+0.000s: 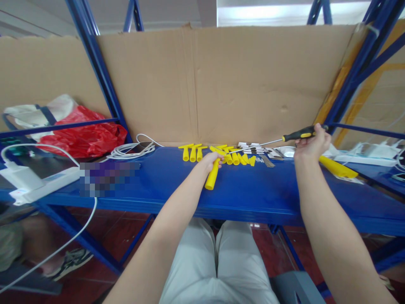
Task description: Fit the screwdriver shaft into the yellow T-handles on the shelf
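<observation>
My left hand point(214, 161) is closed around a yellow plastic handle point(212, 179), whose round end points down toward me. My right hand point(312, 143) grips the black and yellow grip of a long screwdriver point(299, 134). Its thin metal shaft slants down to the left, and its tip reaches the handle near my left fingers; exact contact cannot be made out. Yellow T-shaped handles point(193, 154) stand in a row behind my left hand, with small yellow wedge-like pieces point(247, 159) to the right. Flat metal blades point(267, 161) and white-and-black strips point(250, 147) lie beyond them.
All this is on a blue shelf table point(171, 181) backed by a cardboard sheet point(240, 84). A yellow tube-like piece point(338, 167) lies beside my right forearm. Coiled white cable point(131, 151), a red plastic bag point(87, 133) and a power strip point(53, 183) are at left.
</observation>
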{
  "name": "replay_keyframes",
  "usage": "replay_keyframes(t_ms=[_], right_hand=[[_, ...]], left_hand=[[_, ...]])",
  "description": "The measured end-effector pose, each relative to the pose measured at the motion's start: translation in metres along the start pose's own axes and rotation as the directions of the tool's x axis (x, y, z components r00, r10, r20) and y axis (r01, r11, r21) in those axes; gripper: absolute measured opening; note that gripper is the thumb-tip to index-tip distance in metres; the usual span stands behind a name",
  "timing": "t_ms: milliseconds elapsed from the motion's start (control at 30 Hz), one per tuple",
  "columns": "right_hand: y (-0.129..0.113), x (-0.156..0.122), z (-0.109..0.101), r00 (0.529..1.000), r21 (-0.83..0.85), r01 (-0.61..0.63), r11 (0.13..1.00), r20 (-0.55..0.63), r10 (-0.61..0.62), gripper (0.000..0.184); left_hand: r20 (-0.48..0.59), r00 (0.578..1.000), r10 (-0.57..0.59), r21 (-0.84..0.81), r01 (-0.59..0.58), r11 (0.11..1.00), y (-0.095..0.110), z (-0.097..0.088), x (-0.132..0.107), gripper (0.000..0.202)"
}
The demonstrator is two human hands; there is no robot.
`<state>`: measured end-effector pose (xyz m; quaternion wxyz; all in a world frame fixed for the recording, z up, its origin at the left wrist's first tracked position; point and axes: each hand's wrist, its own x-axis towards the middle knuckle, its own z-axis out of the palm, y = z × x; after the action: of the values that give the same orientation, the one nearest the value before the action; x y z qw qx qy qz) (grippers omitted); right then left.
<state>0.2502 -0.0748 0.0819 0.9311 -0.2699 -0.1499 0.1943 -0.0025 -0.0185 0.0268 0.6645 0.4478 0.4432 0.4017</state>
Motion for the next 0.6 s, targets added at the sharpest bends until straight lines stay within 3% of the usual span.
replay_keyframes(t_ms=[600], right_hand=[[0.0037, 0.0031, -0.0025, 0.999, 0.001, 0.024, 1.0, 0.04, -0.024, 0.028]], left_hand=[[0.015, 1.0, 0.004, -0.003, -0.004, 1.0, -0.001, 0.002, -0.0012, 0.019]])
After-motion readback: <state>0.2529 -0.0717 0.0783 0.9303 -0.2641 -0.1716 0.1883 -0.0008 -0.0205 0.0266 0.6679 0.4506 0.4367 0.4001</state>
